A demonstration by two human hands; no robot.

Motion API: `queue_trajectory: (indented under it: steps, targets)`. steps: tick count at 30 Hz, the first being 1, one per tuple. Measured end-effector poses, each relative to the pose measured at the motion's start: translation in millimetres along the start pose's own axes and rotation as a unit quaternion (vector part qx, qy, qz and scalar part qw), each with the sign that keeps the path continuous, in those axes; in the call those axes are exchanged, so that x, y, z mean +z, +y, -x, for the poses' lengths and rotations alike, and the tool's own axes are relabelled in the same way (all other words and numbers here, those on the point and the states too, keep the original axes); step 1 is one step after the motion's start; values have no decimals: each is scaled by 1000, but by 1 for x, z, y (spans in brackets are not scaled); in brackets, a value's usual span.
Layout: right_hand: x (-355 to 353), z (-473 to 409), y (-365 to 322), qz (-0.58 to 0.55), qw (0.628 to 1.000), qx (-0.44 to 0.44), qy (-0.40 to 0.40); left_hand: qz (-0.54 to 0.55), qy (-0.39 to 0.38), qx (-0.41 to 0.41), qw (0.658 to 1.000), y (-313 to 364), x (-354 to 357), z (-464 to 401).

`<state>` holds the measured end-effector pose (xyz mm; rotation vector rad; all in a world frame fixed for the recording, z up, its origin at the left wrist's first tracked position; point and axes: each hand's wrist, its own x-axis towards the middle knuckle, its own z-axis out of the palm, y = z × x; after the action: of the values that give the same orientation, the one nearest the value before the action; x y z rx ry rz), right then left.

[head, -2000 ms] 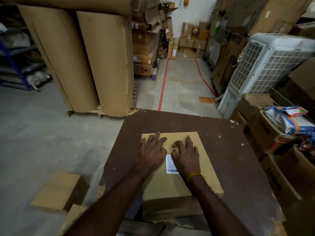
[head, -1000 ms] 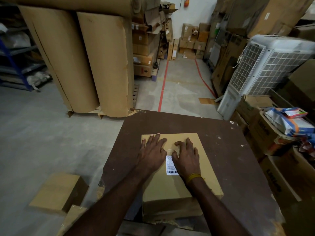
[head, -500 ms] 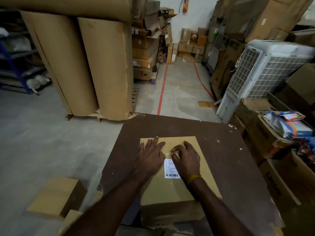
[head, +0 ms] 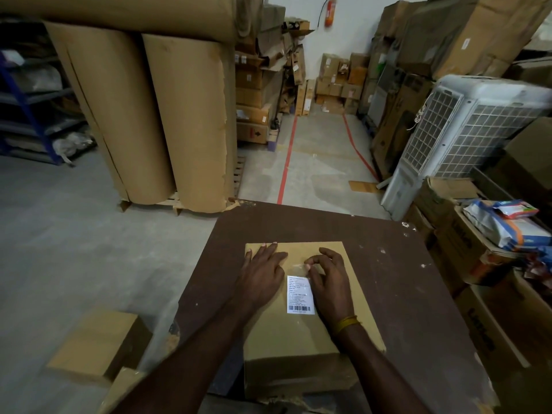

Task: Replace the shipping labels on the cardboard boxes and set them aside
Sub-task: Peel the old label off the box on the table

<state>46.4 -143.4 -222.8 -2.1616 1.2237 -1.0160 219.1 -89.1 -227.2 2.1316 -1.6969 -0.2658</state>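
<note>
Shipping label (head: pixel 300 294), a white rectangular sticker with printed text and a barcode at its near end, lay flat near the middle of the top face of a tan cardboard box (head: pixel 298 333), its long axis running from the box's near edge toward its far edge. That box stood on a dark brown board tabletop (head: pixel 403 282), close to the tabletop's near edge and well apart from its left and right edges. Right hand (head: pixel 328 279) was the nearer to the label, lying just beside its right long edge, with curled fingertips (head: pixel 308 266) drawn together just beyond the label's far right corner; the label thus lay toward the person and to the left of those fingertips. Whether they pinched a film, a lifted corner or nothing could not be told. Left hand (head: pixel 263 270) rested flat on the box beside the label's left edge, fingers straight and slightly spread toward the far left corner of the box. Label text was too small to read, and the box's near lower edge was partly cut off by the forearms.
</note>
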Motion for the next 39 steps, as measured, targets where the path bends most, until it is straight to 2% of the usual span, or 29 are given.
queue_trajectory:
  steps: [4, 7, 9, 13, 17, 19, 24, 27, 33, 39]
  targets:
    - [-2, 0, -1, -14, 999, -17, 43, 116, 31, 19, 993, -1, -3, 4]
    - [-2, -1, 0, -13, 998, -31, 60, 229, 65, 35, 971, 0, -4, 11]
    - [-4, -2, -2, -16, 998, -27, 60, 262, 76, 45, 961, 1, -6, 15]
    - [-11, -5, -5, -36, 998, -25, 55, 267, 46, 73, 960, 4, -6, 20]
    - [-15, -6, -9, -98, 994, -11, 40, 216, -11, 47, 975, 9, 3, 24]
    - [-15, -3, -9, -153, 988, 21, 26, 223, -18, 33, 974, 13, 3, 27]
    - [-31, 20, 3, -276, 946, 143, -93, 285, 2, -5, 959, 26, 5, 36]
    - [-40, 34, 10, -261, 947, 129, -138, 303, 20, -13, 953, 33, 8, 42]
    - [-42, 37, 12, -333, 918, 153, -151, 331, 43, -33, 942, 42, 13, 45]
    - [-47, 35, 6, -355, 910, 159, -144, 373, 38, -31, 926, 44, 10, 47]
